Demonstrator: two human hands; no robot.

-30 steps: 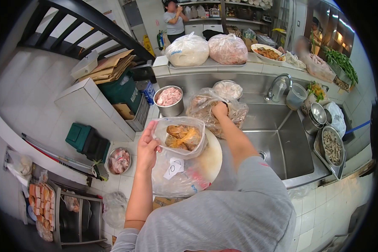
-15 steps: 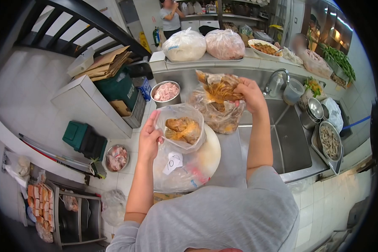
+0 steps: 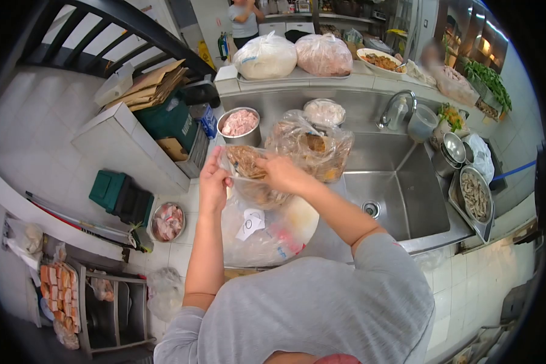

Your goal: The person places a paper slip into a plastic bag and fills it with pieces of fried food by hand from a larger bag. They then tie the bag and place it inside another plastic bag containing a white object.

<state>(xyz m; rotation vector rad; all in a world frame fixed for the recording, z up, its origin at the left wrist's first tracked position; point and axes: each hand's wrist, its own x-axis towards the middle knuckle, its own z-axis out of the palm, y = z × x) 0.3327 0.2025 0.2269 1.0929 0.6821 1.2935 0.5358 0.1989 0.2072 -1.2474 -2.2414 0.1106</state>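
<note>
My left hand [image 3: 213, 184] grips the left rim of a clear plastic bag [image 3: 262, 195], with some fingers raised. My right hand [image 3: 285, 174] is at the bag's mouth, its fingers closed on a brown, sauce-coated piece of food [image 3: 245, 161]; the fingertips are partly hidden. More brown food shows dimly through the bag's side. Behind my right hand stands a larger open plastic bag [image 3: 312, 148] of brown food. Beneath the smaller bag lie a round, pale board [image 3: 303, 221] and plastic with a handwritten paper label [image 3: 250, 223].
A metal pot of pink meat [image 3: 239, 123] stands behind the left hand. A steel sink [image 3: 400, 200] with a tap [image 3: 400, 106] is on the right. Two full bags [image 3: 265, 56] sit on the ledge. A person [image 3: 244, 24] stands beyond.
My right hand has brought the brown piece down and left from above the larger bag to the smaller bag's mouth. A white bowl behind the larger bag is now uncovered.
</note>
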